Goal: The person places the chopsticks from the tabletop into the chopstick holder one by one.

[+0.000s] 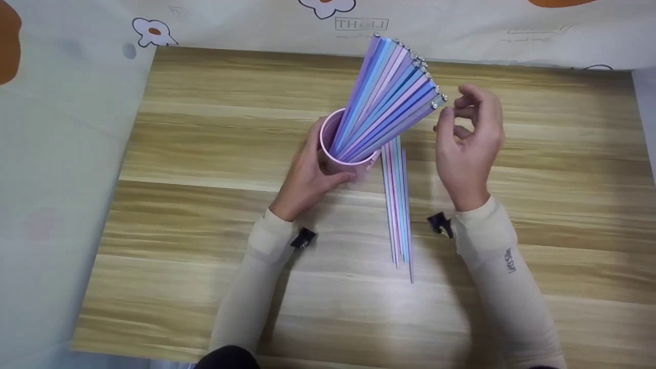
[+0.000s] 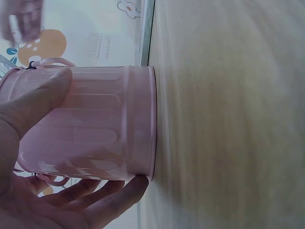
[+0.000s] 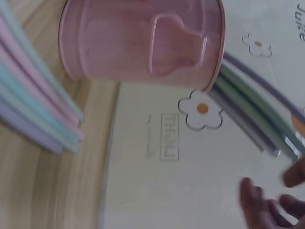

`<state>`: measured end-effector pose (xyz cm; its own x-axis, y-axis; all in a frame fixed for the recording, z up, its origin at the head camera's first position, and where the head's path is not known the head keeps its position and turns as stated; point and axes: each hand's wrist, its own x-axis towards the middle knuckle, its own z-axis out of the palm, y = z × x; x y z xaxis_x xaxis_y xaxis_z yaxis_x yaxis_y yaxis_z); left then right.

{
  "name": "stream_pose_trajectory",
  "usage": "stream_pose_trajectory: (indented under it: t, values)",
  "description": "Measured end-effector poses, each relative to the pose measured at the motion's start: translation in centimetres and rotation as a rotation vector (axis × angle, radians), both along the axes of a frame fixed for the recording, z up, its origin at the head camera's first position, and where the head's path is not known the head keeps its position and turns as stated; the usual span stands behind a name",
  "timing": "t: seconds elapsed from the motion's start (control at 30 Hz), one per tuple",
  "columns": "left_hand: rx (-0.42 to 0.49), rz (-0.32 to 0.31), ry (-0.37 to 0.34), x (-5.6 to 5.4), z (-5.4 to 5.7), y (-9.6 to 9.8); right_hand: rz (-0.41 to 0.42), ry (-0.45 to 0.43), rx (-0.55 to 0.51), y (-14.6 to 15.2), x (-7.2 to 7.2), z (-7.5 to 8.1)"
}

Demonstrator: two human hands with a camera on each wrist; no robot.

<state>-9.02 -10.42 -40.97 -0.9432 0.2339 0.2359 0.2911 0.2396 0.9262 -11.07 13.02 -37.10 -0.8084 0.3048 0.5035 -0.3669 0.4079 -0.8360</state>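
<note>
A pink bucket-shaped holder (image 2: 95, 109) with small handles stands upright on the wooden table. My left hand (image 1: 310, 177) grips it, thumb on one side and fingers on the other. A fan of slim pastel sticks (image 1: 389, 97) in purple, blue, pink and green leans out of it to the right, with shiny gem-like ends on top. Just right of those ends is my right hand (image 1: 471, 143), its fingers loosely bent and nothing held. In the right wrist view, its fingers (image 3: 257, 205) appear apart from the sticks.
Several more pastel sticks (image 1: 395, 215) lie in a loose bundle on the wooden table (image 1: 205, 154), right of the holder and between my forearms. A patterned white sheet (image 1: 246, 25) with flowers borders the table's far edge.
</note>
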Motion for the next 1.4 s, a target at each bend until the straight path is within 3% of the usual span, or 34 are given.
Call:
stream_pose_trajectory:
  t: [0.1, 0.2, 0.33, 0.43, 0.7, 1.03, 1.4]
  values:
    - [-0.002, -0.001, 0.0, 0.0, 0.0, -0.1, 0.036, -0.239, 0.175, 0.9, -0.4, -0.8]
    - [0.014, -0.002, 0.0, 0.1, 0.0, -0.2, 0.12, -0.424, 0.335, 1.2, -0.6, -1.9]
    - [0.034, -0.003, -0.004, 0.1, -0.2, -0.2, 0.23, -0.596, 0.476, 1.0, -0.8, -3.5]
    - [0.035, -0.003, -0.001, 0.1, -0.2, -0.2, 0.276, -0.66, 0.527, 0.8, -1.0, -4.6]
    - [0.017, -0.002, -0.004, 0.0, -0.2, -0.2, 0.311, -0.672, 0.613, 0.5, -1.2, -6.0]
    - [0.004, -0.003, 0.005, -0.1, -0.2, -0.1, 0.349, -0.719, 0.663, 0.1, -1.1, -5.9]
    - [0.0, 0.001, -0.005, -0.1, -0.1, 0.1, 0.296, -0.674, 0.725, 0.2, -0.7, -6.1]
